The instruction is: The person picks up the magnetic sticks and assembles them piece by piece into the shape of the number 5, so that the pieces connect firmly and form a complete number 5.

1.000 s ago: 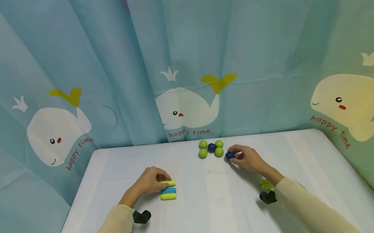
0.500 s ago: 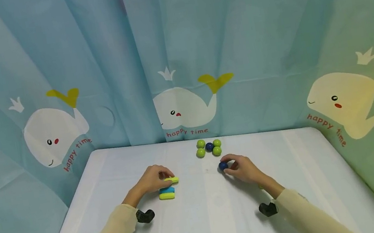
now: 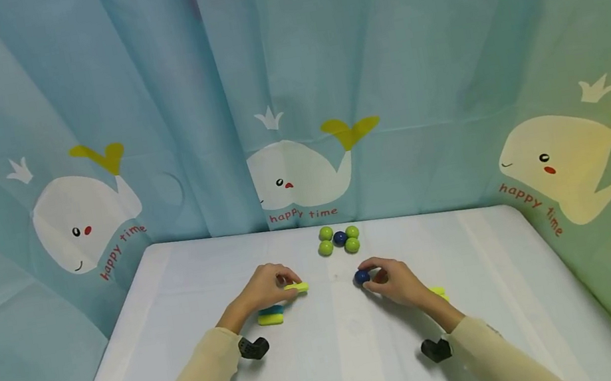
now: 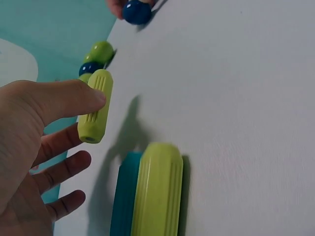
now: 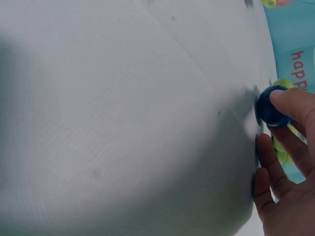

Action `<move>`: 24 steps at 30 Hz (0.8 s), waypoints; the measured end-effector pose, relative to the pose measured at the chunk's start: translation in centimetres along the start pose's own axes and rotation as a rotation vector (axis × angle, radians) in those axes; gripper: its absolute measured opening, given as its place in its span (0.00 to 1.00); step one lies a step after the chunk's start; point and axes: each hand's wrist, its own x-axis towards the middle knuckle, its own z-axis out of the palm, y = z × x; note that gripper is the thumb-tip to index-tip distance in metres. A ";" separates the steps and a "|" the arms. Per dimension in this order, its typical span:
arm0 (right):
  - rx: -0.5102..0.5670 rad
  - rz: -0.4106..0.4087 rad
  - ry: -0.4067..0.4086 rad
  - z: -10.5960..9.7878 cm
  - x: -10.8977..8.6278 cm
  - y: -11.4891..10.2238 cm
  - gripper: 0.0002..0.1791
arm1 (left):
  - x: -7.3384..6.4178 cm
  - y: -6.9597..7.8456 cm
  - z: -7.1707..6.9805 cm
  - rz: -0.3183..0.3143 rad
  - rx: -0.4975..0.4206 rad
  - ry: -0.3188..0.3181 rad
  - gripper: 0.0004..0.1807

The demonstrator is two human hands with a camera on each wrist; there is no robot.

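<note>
My left hand [image 3: 269, 285] pinches a lime-yellow ridged rod [image 4: 101, 113] between thumb and fingers; the left wrist view shows it raised over the table. Just behind that hand, a blue rod [image 3: 270, 310] and another lime-yellow rod [image 3: 270, 320] lie side by side on the cloth. My right hand [image 3: 395, 280] grips a shiny dark blue ball [image 3: 362, 277] with thumb and fingertips, close over the table. Beyond both hands, several green balls [image 3: 326, 248] surround a second dark blue ball [image 3: 340, 238] in an X-like cluster.
Part of a lime-yellow piece [image 3: 438, 292] shows beside my right forearm, which hides the remainder. White cloth covers the table [image 3: 334, 361]. A blue curtain [image 3: 432, 149] with whale prints stands along its back edge. Black devices [image 3: 254, 348] jut from both wrists.
The left hand has lifted the lime-yellow rod off the row and carried it rightward. The right hand has brought the blue ball leftward and nearer, away from the cluster.
</note>
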 end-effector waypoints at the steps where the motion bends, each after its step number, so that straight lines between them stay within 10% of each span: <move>1: 0.002 0.004 0.000 0.0 0.0 0.0 0.18 | 0.2 0.2 0.1 0.000 0.000 -0.004 0.07; 24: 0.016 0.013 0.011 -0.2 -0.7 0.4 0.18 | 5.3 4.7 5.4 0.055 0.012 -0.016 0.07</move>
